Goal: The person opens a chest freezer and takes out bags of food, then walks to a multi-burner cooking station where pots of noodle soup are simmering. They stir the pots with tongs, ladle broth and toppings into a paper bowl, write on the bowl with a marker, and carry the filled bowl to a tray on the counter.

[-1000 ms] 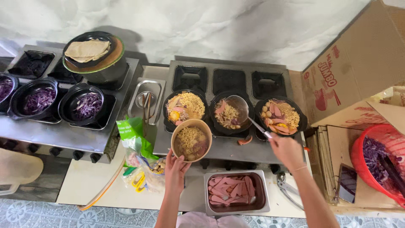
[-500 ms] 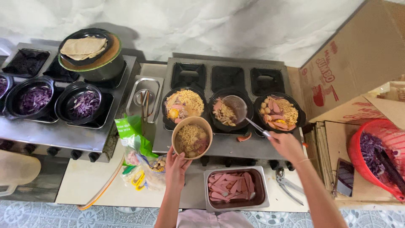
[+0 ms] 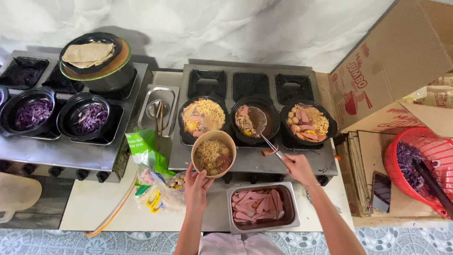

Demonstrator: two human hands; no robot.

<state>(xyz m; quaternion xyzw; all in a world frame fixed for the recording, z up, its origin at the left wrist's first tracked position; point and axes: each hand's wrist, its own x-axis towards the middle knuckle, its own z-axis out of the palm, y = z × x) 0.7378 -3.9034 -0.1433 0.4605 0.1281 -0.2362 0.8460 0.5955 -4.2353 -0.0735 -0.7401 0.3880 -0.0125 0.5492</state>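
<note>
Three black pans of noodles point(image 3: 204, 116), two bowls of purple cabbage point(image 3: 32, 113), one paper bowl point(image 3: 213, 154).

1. Paper bowl point(image 3: 213, 153): tan outside, pale yellow noodles and brown bits inside.
2. Three pans point(image 3: 204, 115): black, holding yellow noodles, pink sausage slices, orange yolk.
3. Strainer point(image 3: 257, 118): silver wire mesh.
4. Steel tray point(image 3: 262, 206): grey metal, pink ham strips.
5. Two bowls point(image 3: 89, 119): black, purple shredded cabbage.
6. Flatbreads point(image 3: 88, 52): beige, on green-rimmed brown plate.
7. Basket point(image 3: 420, 165): red mesh, purple cabbage.
8. Cardboard box point(image 3: 391, 61): brown, red print.
9. Plastic bag point(image 3: 144, 151): bright green.
10. Worktop point(image 3: 94, 203): cream white.
11. Floor point(image 3: 71, 243): blue-white floral tile pattern.
12. Wall point(image 3: 236, 23): white, mottled.
</note>
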